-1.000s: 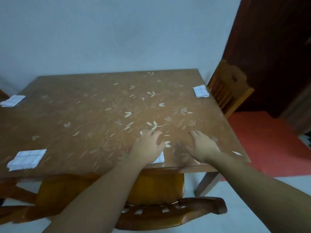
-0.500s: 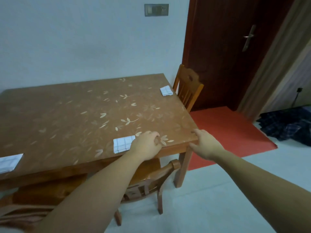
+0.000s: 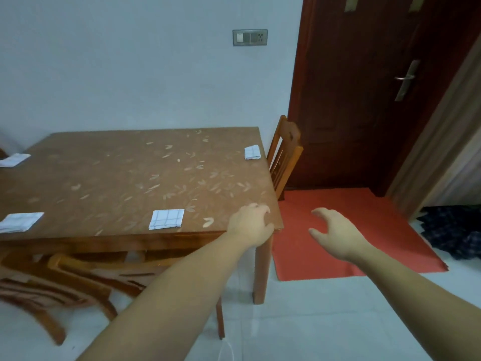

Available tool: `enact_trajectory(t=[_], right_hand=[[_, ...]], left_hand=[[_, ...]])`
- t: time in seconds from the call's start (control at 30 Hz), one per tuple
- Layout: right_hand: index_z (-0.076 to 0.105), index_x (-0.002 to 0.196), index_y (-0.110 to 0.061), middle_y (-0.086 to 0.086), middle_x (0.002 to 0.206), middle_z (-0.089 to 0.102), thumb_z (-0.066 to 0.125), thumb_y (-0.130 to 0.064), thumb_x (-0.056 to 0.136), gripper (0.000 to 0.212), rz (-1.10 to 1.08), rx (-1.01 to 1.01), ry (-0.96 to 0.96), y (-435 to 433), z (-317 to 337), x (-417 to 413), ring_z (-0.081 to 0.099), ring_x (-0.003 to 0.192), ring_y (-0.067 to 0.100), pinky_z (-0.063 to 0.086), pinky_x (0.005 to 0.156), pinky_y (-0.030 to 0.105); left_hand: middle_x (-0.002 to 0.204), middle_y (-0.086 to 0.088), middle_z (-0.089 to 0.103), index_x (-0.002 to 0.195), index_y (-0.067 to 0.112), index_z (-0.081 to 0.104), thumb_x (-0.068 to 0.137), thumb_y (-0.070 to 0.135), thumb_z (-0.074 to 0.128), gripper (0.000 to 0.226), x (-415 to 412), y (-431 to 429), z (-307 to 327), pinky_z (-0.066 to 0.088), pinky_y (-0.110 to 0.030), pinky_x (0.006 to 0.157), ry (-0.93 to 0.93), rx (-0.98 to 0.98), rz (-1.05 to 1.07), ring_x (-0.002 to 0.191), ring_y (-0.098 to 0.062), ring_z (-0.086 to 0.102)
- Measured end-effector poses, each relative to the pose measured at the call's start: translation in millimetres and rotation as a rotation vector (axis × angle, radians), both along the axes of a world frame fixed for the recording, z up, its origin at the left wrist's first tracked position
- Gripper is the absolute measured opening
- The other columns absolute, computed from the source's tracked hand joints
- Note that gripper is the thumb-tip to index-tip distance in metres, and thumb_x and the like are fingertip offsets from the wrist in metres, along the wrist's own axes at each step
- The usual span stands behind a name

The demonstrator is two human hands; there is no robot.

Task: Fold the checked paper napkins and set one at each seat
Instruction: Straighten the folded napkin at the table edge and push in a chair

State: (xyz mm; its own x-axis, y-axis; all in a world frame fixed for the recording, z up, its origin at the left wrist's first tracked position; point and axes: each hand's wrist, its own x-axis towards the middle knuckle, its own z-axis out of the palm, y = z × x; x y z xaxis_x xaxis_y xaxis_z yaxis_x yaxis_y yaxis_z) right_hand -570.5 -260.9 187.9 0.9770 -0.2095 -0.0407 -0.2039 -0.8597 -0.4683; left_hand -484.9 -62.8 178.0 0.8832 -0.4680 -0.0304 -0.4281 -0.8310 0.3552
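Observation:
Several folded checked napkins lie on the brown leaf-patterned table (image 3: pixel 125 178). One napkin (image 3: pixel 166 219) sits near the front edge, another napkin (image 3: pixel 20 221) at the front left, a third napkin (image 3: pixel 252 152) at the far right edge, and a fourth napkin (image 3: pixel 14 160) at the far left. My left hand (image 3: pixel 251 225) rests on the table's front right corner with fingers loosely curled, holding nothing. Off the table, my right hand (image 3: pixel 335 233) hovers over the red mat with fingers spread and empty.
A wooden chair (image 3: pixel 285 157) stands at the table's right side. Other wooden chairs (image 3: pixel 86 272) are tucked under the front edge. A red mat (image 3: pixel 364 230) lies before a dark red door (image 3: pixel 377 95). Dark checked cloth (image 3: pixel 453 230) is heaped on the floor at right.
My left hand let go of the front napkin and slid right to the table corner. My right hand left the table edge and now hangs over the mat. The view swung right.

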Motion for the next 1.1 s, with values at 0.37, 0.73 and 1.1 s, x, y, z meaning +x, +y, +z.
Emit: enact_trajectory(t=[0.37,0.73,1.1], right_hand=[[0.045,0.141,-0.019,0.006,0.142,0.048,0.056,-0.032,0.092,0.052,0.142,-0.048,0.013,-83,-7,153,0.047,0.129,0.023,0.039,0.103,0.033],[0.046,0.138,-0.023,0.001,0.135,0.05,0.052,-0.038,0.092,0.049,0.292,-0.205,0.005,-168,1,337,0.05,0.121,0.024,0.046,0.097,0.043],[0.046,0.139,-0.021,0.0,0.138,0.05,0.054,-0.035,0.092,0.049,0.565,-0.126,-0.057,-282,3,513,0.052,0.122,0.02,0.046,0.098,0.04]], left_hand=[[0.131,-0.002,0.055,0.13,0.024,0.055,0.09,0.037,0.052,0.043,120,-84,-25,0.043,-0.04,0.098,0.024,-0.087,0.169,0.124,-0.025,0.05],[0.128,0.0,0.056,0.129,0.028,0.055,0.09,0.038,0.05,0.041,277,-152,-24,0.045,-0.04,0.097,0.033,-0.148,0.403,0.12,-0.024,0.053],[0.126,0.002,0.058,0.125,0.028,0.057,0.09,0.037,0.046,0.037,387,-253,-40,0.042,-0.032,0.09,0.089,-0.131,0.747,0.121,-0.022,0.052]])
